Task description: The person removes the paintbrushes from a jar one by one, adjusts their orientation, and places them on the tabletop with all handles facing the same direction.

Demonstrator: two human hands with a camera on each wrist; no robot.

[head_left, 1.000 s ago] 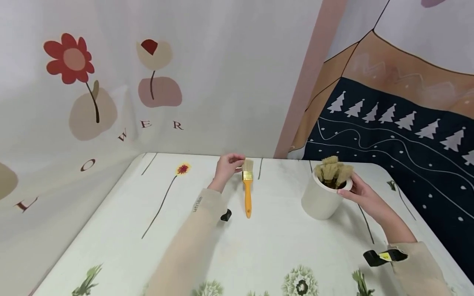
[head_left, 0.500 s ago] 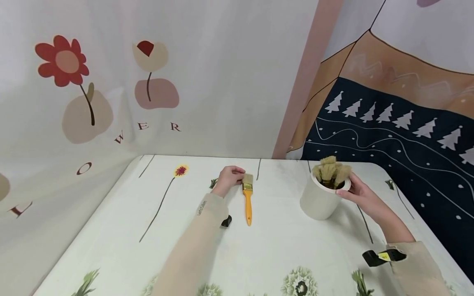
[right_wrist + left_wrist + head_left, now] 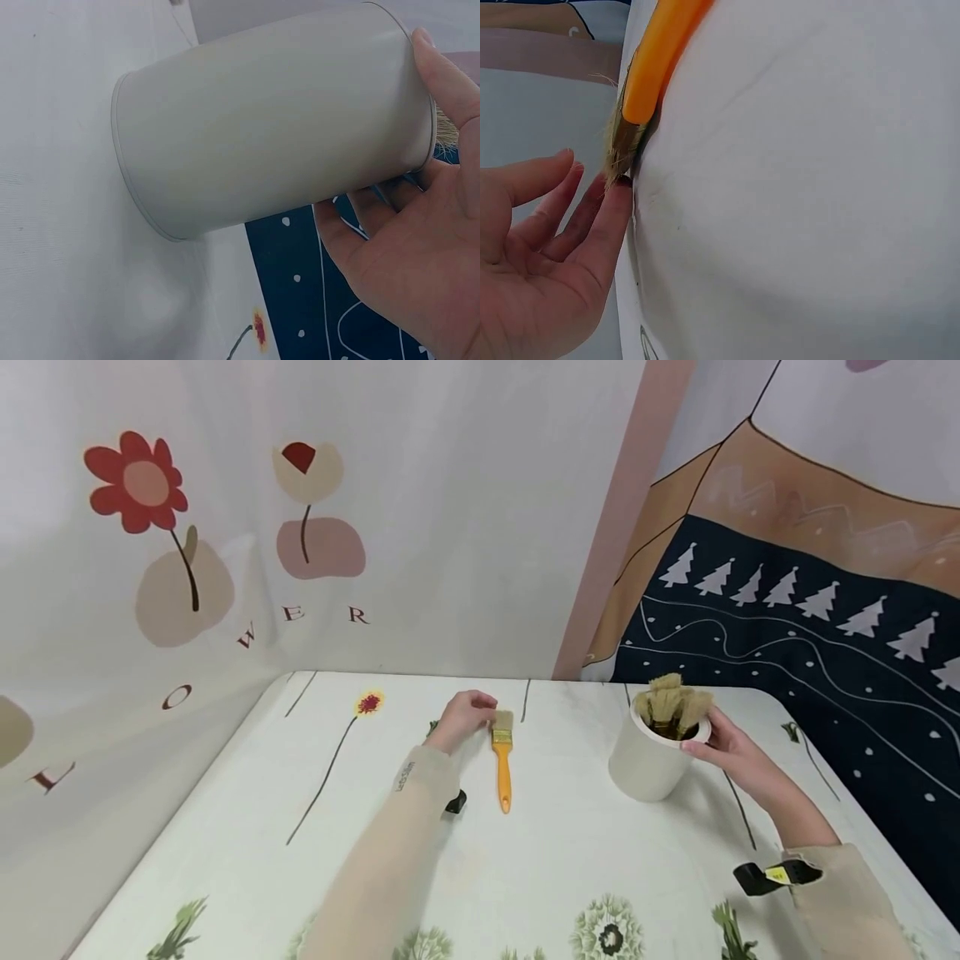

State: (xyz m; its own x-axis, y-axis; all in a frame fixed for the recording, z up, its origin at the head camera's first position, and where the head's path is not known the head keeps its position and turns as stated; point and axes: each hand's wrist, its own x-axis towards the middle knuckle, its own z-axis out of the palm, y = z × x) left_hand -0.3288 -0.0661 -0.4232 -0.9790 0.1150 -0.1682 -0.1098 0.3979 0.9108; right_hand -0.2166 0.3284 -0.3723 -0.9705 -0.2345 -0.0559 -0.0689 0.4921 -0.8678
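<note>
A flat paintbrush (image 3: 503,768) with an orange handle, a brass-coloured band and pale bristles lies on the white tablecloth, bristles toward the back. My left hand (image 3: 463,720) is beside its bristle end. In the left wrist view the fingertips (image 3: 621,187) meet the bristles (image 3: 619,150), while the thumb stands apart from them. On the right, my right hand (image 3: 738,752) grips the rim of an off-white cylindrical pot (image 3: 647,764), thumb at the near side of the rim and fingers behind it. Several more brushes (image 3: 671,703) stand in the pot, bristles up; their handles are hidden inside.
The flower-printed tablecloth (image 3: 570,843) runs back to a pale hanging curtain (image 3: 465,527). A dark cloth with white trees (image 3: 780,635) hangs at the right. Each sleeve carries a black wrist camera (image 3: 772,877).
The paintbrush's bristle end has come down and nearer, and the left hand has come slightly nearer with it. The right hand and pot have hardly moved.
</note>
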